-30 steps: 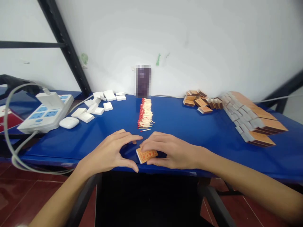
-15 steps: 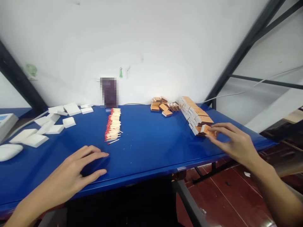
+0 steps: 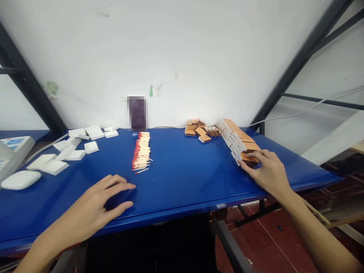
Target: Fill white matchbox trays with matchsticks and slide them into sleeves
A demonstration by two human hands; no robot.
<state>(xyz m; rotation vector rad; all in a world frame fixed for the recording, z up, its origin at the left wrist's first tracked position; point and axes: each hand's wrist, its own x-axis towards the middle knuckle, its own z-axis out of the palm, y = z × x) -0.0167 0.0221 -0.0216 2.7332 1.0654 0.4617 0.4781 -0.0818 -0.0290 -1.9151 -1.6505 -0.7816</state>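
At the right, my right hand [image 3: 265, 168] is closed on a matchbox [image 3: 249, 159] at the near end of a long stack of matchboxes [image 3: 241, 136]. Its thumb presses the white side, and the fingers lie over the orange top. The stack runs back toward the wall, white sides facing left. My left hand [image 3: 102, 201] rests near the table's front edge, fingers apart, holding nothing. Beyond it lies a heap of red-tipped matches [image 3: 142, 151], with one loose match in front. Orange loose matchboxes [image 3: 199, 131] lie in a jumble left of the stack.
Several white matchbox trays or blocks [image 3: 66, 151] are scattered on the left of the blue table [image 3: 176, 170]. A white computer mouse [image 3: 21, 180] and a white device [image 3: 17, 149] sit at the far left. A blurred dark panel [image 3: 138, 113] stands against the wall.
My right hand has moved left with the matchbox, from just off the stack's near end to against it. My left hand keeps its pose. The view has shifted slightly.
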